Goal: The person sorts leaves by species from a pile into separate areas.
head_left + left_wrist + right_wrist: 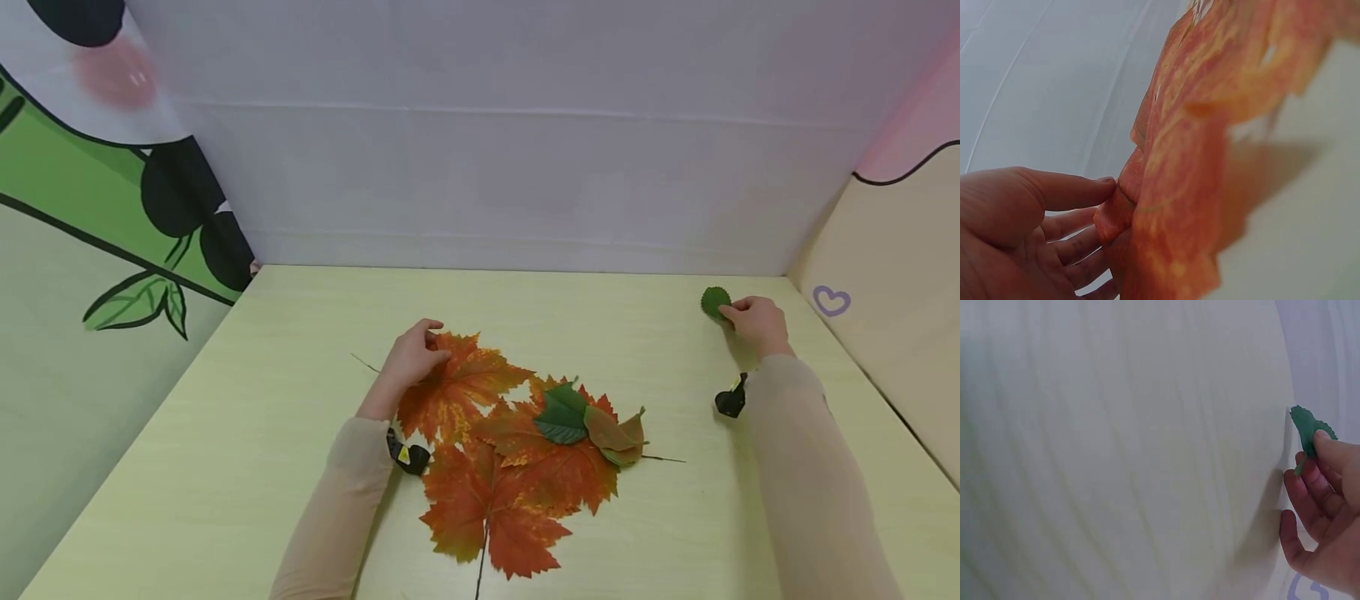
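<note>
My right hand [761, 323] pinches a small round green leaf [716, 302] near the table's far right corner. The right wrist view shows the thumb pressed on that green leaf [1307, 431], the other fingers curled below it. On the left, my left hand [412, 357] holds the edge of an orange maple leaf [468, 379] between thumb and fingers. Up close in the left wrist view, this maple leaf [1179, 187] stands tilted off the table. Two more maple leaves overlap it: a front one [487, 508] and a right one [570, 475].
A dark green leaf [562, 414] and a brownish leaf [615, 433] lie on the right maple leaf. The pale table [225, 467] meets a white cloth wall [525, 183] at the back. A printed panel [90, 400] stands at left, another [900, 358] at right.
</note>
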Demonstrator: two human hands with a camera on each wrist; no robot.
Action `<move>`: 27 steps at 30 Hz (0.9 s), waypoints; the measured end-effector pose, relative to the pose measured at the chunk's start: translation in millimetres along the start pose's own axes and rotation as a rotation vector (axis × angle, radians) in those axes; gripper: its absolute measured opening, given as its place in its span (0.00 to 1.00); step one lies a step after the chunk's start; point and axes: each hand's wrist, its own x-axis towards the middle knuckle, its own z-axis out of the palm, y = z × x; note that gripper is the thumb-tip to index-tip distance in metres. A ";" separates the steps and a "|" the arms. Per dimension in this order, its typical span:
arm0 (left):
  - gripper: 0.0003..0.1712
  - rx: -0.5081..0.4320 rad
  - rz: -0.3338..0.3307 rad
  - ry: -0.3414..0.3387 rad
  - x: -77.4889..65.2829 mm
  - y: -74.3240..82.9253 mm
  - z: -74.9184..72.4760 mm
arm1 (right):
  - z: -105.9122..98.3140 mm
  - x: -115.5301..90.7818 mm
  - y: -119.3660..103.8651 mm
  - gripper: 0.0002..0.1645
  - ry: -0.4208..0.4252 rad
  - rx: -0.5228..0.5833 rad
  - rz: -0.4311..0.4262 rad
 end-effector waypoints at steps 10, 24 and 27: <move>0.31 0.009 0.000 -0.013 0.6 0.6 -0.7 | 1.2 9.1 8.5 0.32 0.066 -0.014 0.047; 0.31 0.013 -0.006 -0.013 1.9 -1.3 0.2 | 5.4 17.9 16.2 0.29 0.170 0.018 0.139; 0.31 0.012 -0.005 -0.013 1.9 -1.1 0.7 | 4.9 18.5 16.3 0.30 0.172 0.033 0.148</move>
